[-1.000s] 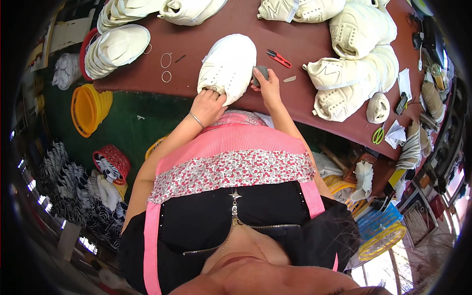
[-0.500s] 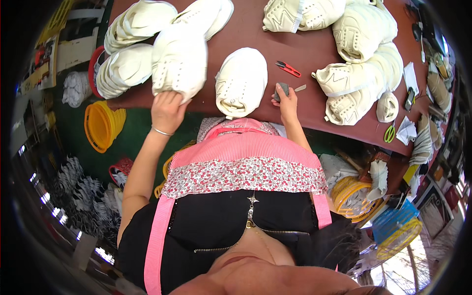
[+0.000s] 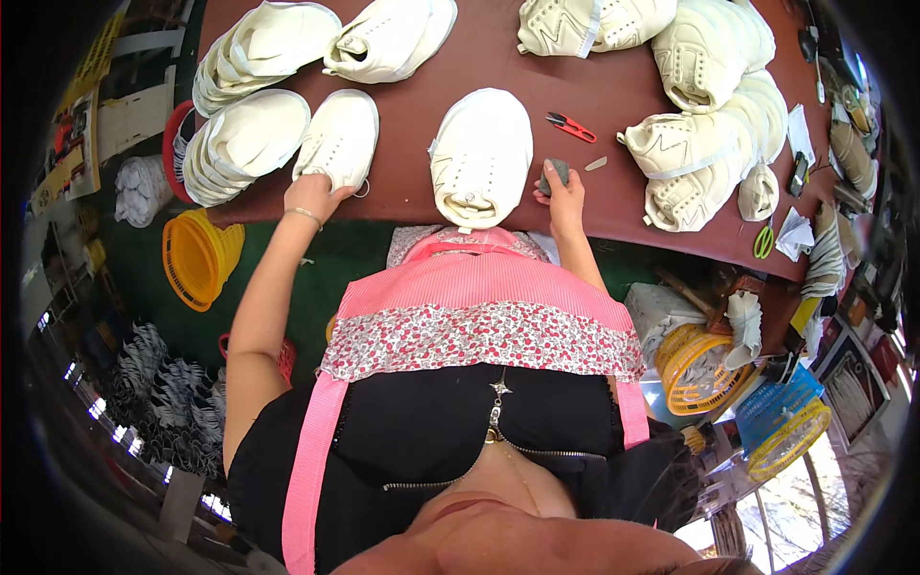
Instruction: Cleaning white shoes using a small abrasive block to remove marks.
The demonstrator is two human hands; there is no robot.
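Note:
Beside a stack of cream shoe uppers [image 3: 240,149], my left hand [image 3: 318,196] is closed on the near end of a single cream shoe upper [image 3: 340,134], which lies on the reddish-brown table. Another cream shoe upper [image 3: 482,153] rests in front of me at the table edge, its laced opening facing me; neither hand touches it. To its right, my right hand [image 3: 565,199] grips a small dark grey block [image 3: 553,175] between thumb and fingers. Close by lie a small pale blade-shaped piece [image 3: 596,164] and red thread snips [image 3: 572,127].
Further cream uppers [image 3: 393,38] lie at the far left, with bundled uppers [image 3: 714,158] at the right. Green-handled scissors [image 3: 764,240] lie near the right edge. Yellow baskets [image 3: 196,259] stand below the table at left, and another yellow basket [image 3: 700,369] at right.
My left hand has brought the raised shoe upper down and left onto the table, beside the stack. My right hand still holds the grey block.

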